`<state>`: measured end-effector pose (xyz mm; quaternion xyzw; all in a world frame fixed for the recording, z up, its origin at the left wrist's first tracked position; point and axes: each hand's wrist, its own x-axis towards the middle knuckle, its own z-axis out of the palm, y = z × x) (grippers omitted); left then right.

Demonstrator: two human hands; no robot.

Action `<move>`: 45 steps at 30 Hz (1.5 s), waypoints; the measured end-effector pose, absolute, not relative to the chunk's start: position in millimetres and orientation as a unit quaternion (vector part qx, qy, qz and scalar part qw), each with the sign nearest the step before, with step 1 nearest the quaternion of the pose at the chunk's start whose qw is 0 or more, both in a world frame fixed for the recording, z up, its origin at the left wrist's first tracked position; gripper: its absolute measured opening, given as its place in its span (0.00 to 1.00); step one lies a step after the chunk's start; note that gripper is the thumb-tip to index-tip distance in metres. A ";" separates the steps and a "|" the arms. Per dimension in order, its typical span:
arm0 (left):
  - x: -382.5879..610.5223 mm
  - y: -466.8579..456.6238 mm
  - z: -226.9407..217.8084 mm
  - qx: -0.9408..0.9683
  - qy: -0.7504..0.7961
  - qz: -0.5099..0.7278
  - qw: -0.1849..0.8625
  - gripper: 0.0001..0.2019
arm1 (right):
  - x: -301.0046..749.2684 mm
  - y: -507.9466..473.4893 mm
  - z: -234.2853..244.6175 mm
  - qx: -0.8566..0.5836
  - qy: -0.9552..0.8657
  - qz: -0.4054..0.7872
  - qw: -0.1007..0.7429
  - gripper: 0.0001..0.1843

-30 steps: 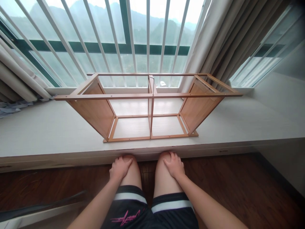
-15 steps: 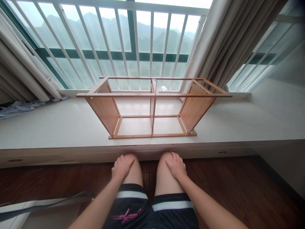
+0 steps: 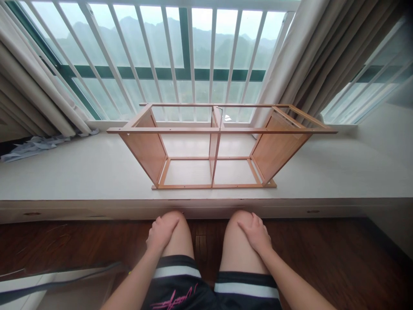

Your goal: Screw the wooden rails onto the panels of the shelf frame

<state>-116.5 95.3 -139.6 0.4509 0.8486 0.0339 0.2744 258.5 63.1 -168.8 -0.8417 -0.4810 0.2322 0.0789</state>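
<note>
My left hand (image 3: pixel 160 232) rests on my left knee with the fingers curled loosely over it, holding nothing. My right hand (image 3: pixel 256 234) lies on my right knee, fingers spread flat. In front of my knees a wooden shelf frame (image 3: pixel 213 146) stands on a white window ledge (image 3: pixel 64 172). It has two side panels, a thin middle divider and open rails. Both hands are well short of the frame, below the ledge's front edge.
White vertical window bars (image 3: pixel 167 56) rise behind the frame. Beige curtains hang at the left (image 3: pixel 29 94) and right (image 3: pixel 319 64). Crumpled paper scraps (image 3: pixel 32 146) lie at the ledge's far left. The floor (image 3: pixel 322 254) is dark wood; a pale board (image 3: pixel 48 288) lies at lower left.
My view has shifted slightly to the left, so the frame and my knees sit further right in the picture. Both hands have stayed on my knees.
</note>
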 end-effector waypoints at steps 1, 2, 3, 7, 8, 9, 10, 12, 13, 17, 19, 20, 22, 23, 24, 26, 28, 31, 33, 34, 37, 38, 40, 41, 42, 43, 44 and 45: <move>-117.2 96.6 -140.5 0.457 0.847 0.031 0.269 0.44 | 259.6 64.6 -169.8 -0.841 -0.483 0.230 0.078 0.48; -117.2 98.1 -141.2 0.464 0.846 0.027 0.263 0.42 | 260.1 66.5 -170.4 -0.841 -0.485 0.227 0.077 0.47; -116.7 99.7 -141.7 0.469 0.845 0.023 0.256 0.41 | 259.9 68.7 -170.6 -0.841 -0.488 0.223 0.074 0.46; -111.4 107.7 -143.7 0.486 0.842 0.010 0.234 0.37 | 254.7 79.6 -169.0 -0.843 -0.493 0.210 0.048 0.43; -109.8 109.7 -144.2 0.491 0.841 0.008 0.228 0.35 | 253.0 82.2 -168.5 -0.843 -0.495 0.207 0.042 0.42; -108.4 111.5 -144.8 0.496 0.839 0.007 0.222 0.34 | 251.5 84.6 -168.3 -0.842 -0.498 0.204 0.038 0.42; -107.3 113.2 -145.6 0.501 0.838 0.006 0.218 0.33 | 250.3 86.6 -168.4 -0.840 -0.502 0.202 0.037 0.41; -105.7 116.5 -147.5 0.505 0.837 0.004 0.210 0.32 | 248.2 89.9 -169.3 -0.837 -0.509 0.199 0.034 0.40; -105.3 118.2 -148.7 0.507 0.837 0.002 0.209 0.31 | 247.2 91.4 -170.0 -0.835 -0.512 0.197 0.033 0.40; -105.6 126.1 -155.5 0.512 0.834 -0.004 0.208 0.32 | 241.5 97.9 -171.9 -0.833 -0.519 0.190 0.013 0.38; -105.9 130.4 -159.3 0.513 0.832 -0.007 0.210 0.33 | 237.5 101.9 -172.0 -0.832 -0.521 0.190 0.002 0.37; -105.9 132.5 -160.9 0.512 0.833 -0.010 0.211 0.34 | 235.5 104.0 -171.9 -0.831 -0.523 0.191 -0.001 0.37; -105.7 136.6 -163.3 0.508 0.834 -0.017 0.216 0.35 | 232.2 108.0 -171.8 -0.828 -0.525 0.195 -0.007 0.36; -105.5 138.5 -164.0 0.507 0.834 -0.019 0.219 0.36 | 231.2 109.7 -171.9 -0.828 -0.526 0.197 -0.008 0.36; -105.2 140.3 -164.4 0.506 0.833 -0.021 0.223 0.36 | 230.7 111.0 -172.1 -0.827 -0.526 0.198 -0.008 0.36; -104.3 143.4 -163.9 0.505 0.832 -0.022 0.229 0.37 | 231.2 112.3 -173.0 -0.826 -0.526 0.202 -0.005 0.37; -103.0 145.2 -162.0 0.504 0.831 -0.021 0.236 0.37 | 232.9 111.3 -174.5 -0.825 -0.527 0.205 0.002 0.37; -99.7 144.5 -158.8 0.505 0.829 -0.017 0.239 0.37 | 235.2 106.8 -177.2 -0.826 -0.525 0.207 0.013 0.37; -96.4 141.8 -158.1 0.513 0.826 -0.016 0.234 0.36 | 235.1 103.1 -178.2 -0.826 -0.525 0.206 0.019 0.37; -94.5 140.0 -158.3 0.518 0.824 -0.014 0.227 0.35 | 234.5 101.3 -178.0 -0.824 -0.528 0.205 0.022 0.38; -88.0 133.7 -159.5 0.539 0.816 -0.005 0.208 0.33 | 231.4 95.1 -175.3 -0.816 -0.538 0.206 0.034 0.39; -85.7 131.8 -159.4 0.544 0.813 -0.007 0.208 0.32 | 230.4 92.6 -174.1 -0.815 -0.540 0.205 0.038 0.39; -81.0 128.9 -157.6 0.546 0.810 -0.017 0.214 0.30 | 229.0 86.8 -172.2 -0.815 -0.542 0.202 0.043 0.38; -78.7 127.9 -156.2 0.542 0.811 -0.023 0.218 0.30 | 228.8 83.9 -171.2 -0.815 -0.542 0.199 0.046 0.37; -76.5 127.1 -154.6 0.536 0.814 -0.029 0.222 0.29 | 229.0 81.2 -169.5 -0.815 -0.542 0.198 0.047 0.37; -74.4 126.5 -153.0 0.529 0.818 -0.033 0.224 0.28 | 229.3 79.1 -166.4 -0.814 -0.544 0.198 0.045 0.37; -72.5 125.8 -151.7 0.522 0.822 -0.035 0.224 0.27 | 229.6 77.9 -161.0 -0.812 -0.548 0.198 0.039 0.36; -70.8 124.9 -150.7 0.518 0.825 -0.036 0.223 0.27 | 229.7 77.9 -152.4 -0.806 -0.558 0.198 0.031 0.34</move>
